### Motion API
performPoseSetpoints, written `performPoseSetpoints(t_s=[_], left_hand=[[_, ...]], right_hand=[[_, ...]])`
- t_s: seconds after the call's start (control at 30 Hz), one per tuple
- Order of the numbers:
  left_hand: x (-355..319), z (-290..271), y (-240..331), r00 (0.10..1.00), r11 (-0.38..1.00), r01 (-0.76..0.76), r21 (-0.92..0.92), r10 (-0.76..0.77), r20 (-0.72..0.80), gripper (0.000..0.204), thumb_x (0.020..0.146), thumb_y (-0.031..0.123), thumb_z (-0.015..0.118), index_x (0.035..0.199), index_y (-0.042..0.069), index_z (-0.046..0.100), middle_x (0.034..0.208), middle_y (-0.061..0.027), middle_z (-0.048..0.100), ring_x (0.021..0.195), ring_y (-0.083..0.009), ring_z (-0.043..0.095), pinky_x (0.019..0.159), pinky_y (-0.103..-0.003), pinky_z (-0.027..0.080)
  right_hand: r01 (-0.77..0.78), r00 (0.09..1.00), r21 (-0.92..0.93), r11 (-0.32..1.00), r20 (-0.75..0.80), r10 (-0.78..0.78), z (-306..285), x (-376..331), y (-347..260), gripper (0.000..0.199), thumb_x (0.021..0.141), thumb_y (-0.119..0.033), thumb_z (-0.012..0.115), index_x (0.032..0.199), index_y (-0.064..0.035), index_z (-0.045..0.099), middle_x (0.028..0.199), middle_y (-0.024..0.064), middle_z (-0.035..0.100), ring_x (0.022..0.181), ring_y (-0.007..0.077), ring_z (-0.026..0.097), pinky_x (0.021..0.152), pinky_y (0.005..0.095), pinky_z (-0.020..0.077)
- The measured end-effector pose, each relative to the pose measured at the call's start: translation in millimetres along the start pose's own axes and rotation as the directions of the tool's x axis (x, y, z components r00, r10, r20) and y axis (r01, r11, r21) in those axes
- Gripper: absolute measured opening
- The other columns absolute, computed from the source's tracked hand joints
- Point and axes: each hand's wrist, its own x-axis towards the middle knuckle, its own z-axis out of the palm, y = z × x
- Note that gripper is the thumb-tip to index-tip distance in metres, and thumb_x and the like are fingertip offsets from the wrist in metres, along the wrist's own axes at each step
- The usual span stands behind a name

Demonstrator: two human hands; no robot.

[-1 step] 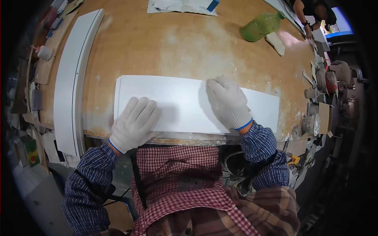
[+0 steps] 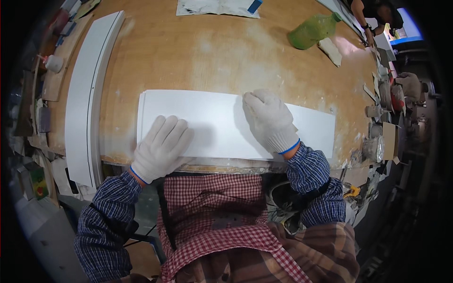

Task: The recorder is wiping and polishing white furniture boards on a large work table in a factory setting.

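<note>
A long white panel [image 2: 212, 125] lies flat along the near edge of the wooden table, with a second white edge showing under its left end. My left hand [image 2: 163, 148], in a white knitted glove, rests flat on the panel's left part, fingers stretched out. Over the right half, my right hand [image 2: 271, 115], gloved the same way, is closed with its fingers curled against the panel. A small pale edge sticks out beside its palm; what it belongs to is hidden under the hand.
Long white boards [image 2: 85, 104] lie at the left of the table [image 2: 188, 56]. A green plastic bottle [image 2: 314, 32] and a pale cloth-like piece [image 2: 330, 52] lie far right. A blue block [image 2: 255, 6] rests on a stained sheet [image 2: 212, 8]. Another person [image 2: 373, 19] leans in at the far right.
My right hand has slid slightly to the left over the panel. My left hand and the panel have stayed in place.
</note>
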Motion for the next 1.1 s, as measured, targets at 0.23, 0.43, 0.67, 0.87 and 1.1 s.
performPoseSetpoints(t_s=[0.23,0.43,0.67,0.87,1.1], left_hand=[[-6,1,0,1.0,1.0,0.008,-0.023,-0.008,-0.004,0.062,0.062,0.032,0.08,0.111,-0.001,0.06,0.112,-0.0156,0.056,0.106,-0.0345,0.055,0.093,-0.046,0.047],[-4,3,0,0.999,1.0,-0.001,-0.003,0.0,-0.036,0.062,0.062,0.032,0.079,0.111,-0.001,0.061,0.113,-0.0157,0.057,0.106,-0.0346,0.056,0.093,-0.047,0.047],[-2,1,1,1.0,1.0,-0.007,-0.011,0.007,-0.019,0.06,0.065,0.033,0.079,0.11,-0.001,0.06,0.112,-0.0163,0.056,0.106,-0.0352,0.056,0.093,-0.046,0.048],[-10,4,0,1.0,0.998,0.007,0.058,-0.008,0.018,0.067,0.066,0.037,0.081,0.115,-0.005,0.062,0.12,-0.0216,0.059,0.11,-0.0434,0.058,0.096,-0.052,0.049],[-17,13,-1,0.999,0.997,-0.024,0.071,0.027,-0.034,0.075,0.065,0.036,0.082,0.122,-0.007,0.061,0.125,-0.0239,0.06,0.116,-0.0449,0.058,0.099,-0.053,0.048]], right_hand=[[-0.044,0.998,-0.005,0.999,0.053,0.044,-13,-16,10,0.014,0.087,-0.01,0.064,0.101,-0.0063,0.066,0.095,0.01,0.064,0.09,0.0327,0.064,0.075,0.0423,0.0537],[0.06,0.996,-0.001,0.998,0.06,-0.06,-3,4,-3,0.017,0.087,-0.011,0.064,0.103,-0.0065,0.067,0.096,0.0097,0.064,0.09,0.0322,0.064,0.075,0.0418,0.0539],[-0.049,0.998,-0.093,0.994,0.022,0.051,-8,-24,13,0.02,0.085,-0.009,0.064,0.105,-0.006,0.066,0.097,0.0107,0.064,0.091,0.0321,0.064,0.076,0.0415,0.0545],[-0.089,0.992,-0.034,0.995,-0.096,0.085,-3,-19,-3,0.019,0.085,-0.007,0.063,0.103,-0.0042,0.066,0.094,0.0113,0.062,0.089,0.0331,0.064,0.075,0.0431,0.0544],[-0.07,0.997,0.033,0.997,-0.012,0.07,31,7,-35,0.022,0.082,-0.004,0.063,0.104,-0.0029,0.065,0.099,0.0166,0.065,0.089,0.0377,0.065,0.076,0.0465,0.0539]])
